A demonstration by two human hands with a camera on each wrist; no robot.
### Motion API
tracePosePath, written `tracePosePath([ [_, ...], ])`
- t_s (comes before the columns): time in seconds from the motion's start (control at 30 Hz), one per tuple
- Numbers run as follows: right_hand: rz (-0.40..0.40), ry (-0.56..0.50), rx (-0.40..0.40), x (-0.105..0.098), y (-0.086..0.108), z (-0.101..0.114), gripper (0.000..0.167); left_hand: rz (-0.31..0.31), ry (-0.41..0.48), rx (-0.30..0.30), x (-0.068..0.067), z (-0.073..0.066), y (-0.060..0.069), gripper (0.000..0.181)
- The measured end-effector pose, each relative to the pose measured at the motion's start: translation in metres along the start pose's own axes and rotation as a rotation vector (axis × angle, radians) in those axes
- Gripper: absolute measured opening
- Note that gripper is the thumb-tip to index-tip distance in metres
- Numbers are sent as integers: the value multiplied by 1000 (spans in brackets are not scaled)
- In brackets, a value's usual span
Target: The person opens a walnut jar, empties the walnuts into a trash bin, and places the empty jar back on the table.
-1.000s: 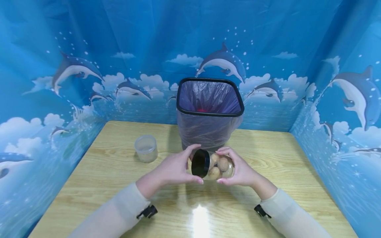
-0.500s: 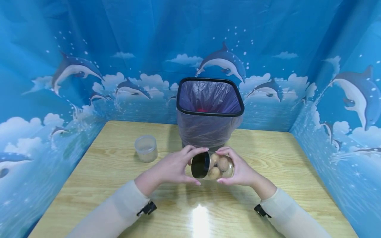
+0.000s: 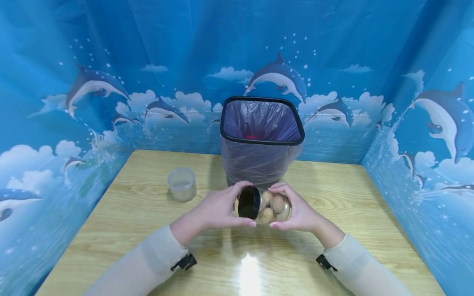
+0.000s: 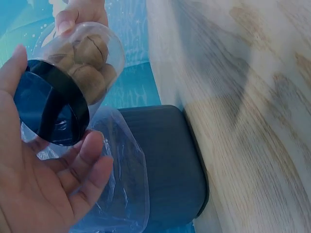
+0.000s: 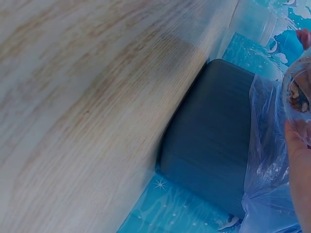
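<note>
A clear jar (image 3: 285, 211) with a black lid (image 3: 249, 203) lies sideways in the air above the table, its lid toward the left. Several brown walnuts (image 3: 277, 204) show through its wall, also in the left wrist view. My right hand (image 3: 301, 211) grips the base end, thumb below and fingers above. Around the lid, my left hand (image 3: 218, 207) has its thumb and fingers on opposite edges; in the left wrist view the fingertips (image 4: 92, 141) touch the lid's rim. Only part of the jar shows at the right wrist view's edge.
Behind the jar stands a dark bin (image 3: 255, 164) with a black rim and a purple plastic liner; something red lies inside. A translucent plastic cup (image 3: 182, 186) stands left of it on the wooden table (image 3: 140, 205). A blue dolphin curtain (image 3: 185, 49) surrounds the table.
My left hand's fingers reached farther over the lid half a second ago and have now turned back to its left side. The right hand and the jar have stayed in place.
</note>
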State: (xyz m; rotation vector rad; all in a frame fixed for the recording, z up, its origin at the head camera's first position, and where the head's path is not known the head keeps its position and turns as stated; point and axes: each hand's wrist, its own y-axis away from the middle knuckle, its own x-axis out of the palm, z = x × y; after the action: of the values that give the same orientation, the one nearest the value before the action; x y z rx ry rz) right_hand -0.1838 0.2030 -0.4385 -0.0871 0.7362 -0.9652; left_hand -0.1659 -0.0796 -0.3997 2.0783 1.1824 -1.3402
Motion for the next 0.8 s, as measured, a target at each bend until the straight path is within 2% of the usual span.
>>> tracePosePath([
  [0.17, -7, -13, 19, 1, 1, 0, 85, -34, -14, -32, 3, -3, 0, 95],
  [0.37, -10, -1, 48, 1, -1, 13, 85, -12, 2, -61, 0, 0, 1, 111],
  [0.43, -7, 4, 47, 1, -2, 21, 83, -12, -30, -30, -3, 3, 2, 117],
  [0.53, -9, 8, 34, 0, -4, 29, 80, -25, -117, 73, -7, 5, 3, 121],
  [0.67, -9, -5, 23, 1, -2, 16, 84, -53, -224, 196, -6, 7, 2, 119],
  [0.8, -2, -14, 22, 2, 1, 1, 87, -67, -241, 233, -4, 8, 2, 112],
])
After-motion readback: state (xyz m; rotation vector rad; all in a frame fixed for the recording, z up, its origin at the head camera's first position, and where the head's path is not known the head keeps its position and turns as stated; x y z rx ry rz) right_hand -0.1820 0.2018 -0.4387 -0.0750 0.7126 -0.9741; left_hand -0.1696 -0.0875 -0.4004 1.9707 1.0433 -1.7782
